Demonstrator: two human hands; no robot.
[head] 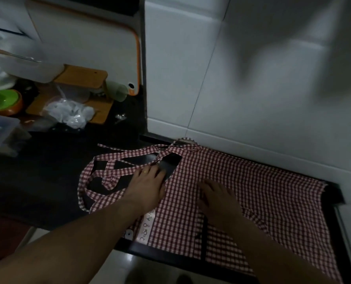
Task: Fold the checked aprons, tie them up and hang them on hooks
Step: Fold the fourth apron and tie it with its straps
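- Head view: checked apron (pixel 262 181) lay flat on counter (pixel 47 171), long axis left-right, straps (pixel 109 173) leftward.
- Left hand (pixel 148 185) pressed flat at strap end; right hand (pixel 217 199) flat mid-cloth, apart.

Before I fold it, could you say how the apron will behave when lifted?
The apron probably flops: it lies flat and creased under the right hand. It looks thin, so likely light. Its straps, crossed in loops by the left hand, may tangle.
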